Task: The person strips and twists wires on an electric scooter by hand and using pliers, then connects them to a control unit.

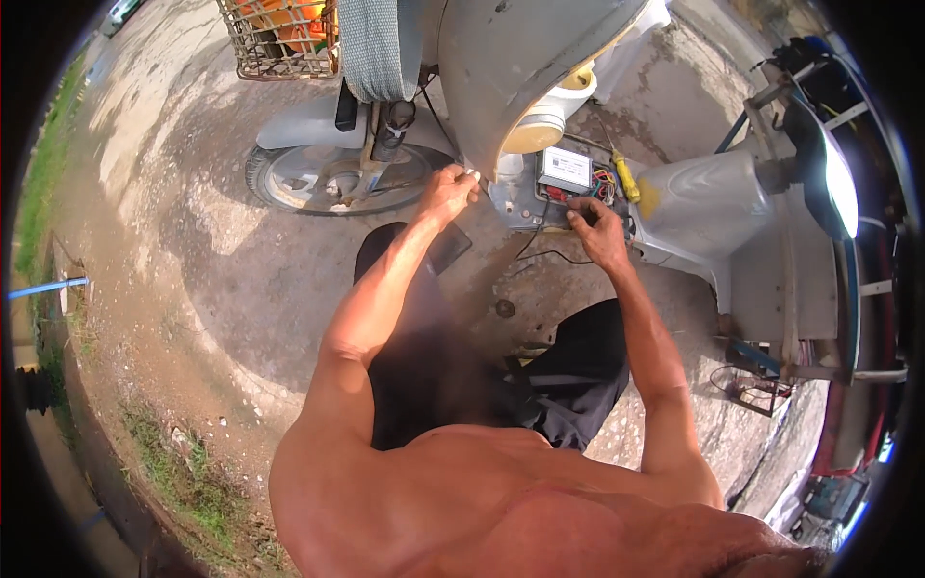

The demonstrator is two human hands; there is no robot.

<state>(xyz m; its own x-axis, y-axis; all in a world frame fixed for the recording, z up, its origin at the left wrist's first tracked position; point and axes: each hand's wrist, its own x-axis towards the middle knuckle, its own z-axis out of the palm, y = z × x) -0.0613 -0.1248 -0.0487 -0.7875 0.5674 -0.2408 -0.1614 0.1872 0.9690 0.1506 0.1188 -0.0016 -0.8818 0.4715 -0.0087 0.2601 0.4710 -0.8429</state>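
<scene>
My left hand is closed beside the lower edge of the grey scooter's front shield. A small white thing shows at its fingertips, too small to name. On the scooter's footboard sits a silver control box with a white label, and coloured wires bunch at its right side. My right hand is at the box's near edge, thumb and forefinger bent together by a red part. What they pinch, if anything, is hidden. A yellow-handled screwdriver lies just right of the wires.
The scooter's front wheel stands at the left, below a wire basket with orange things in it. A black cable trails off the footboard. The seat base rises at the right. Grass borders the concrete ground at the left.
</scene>
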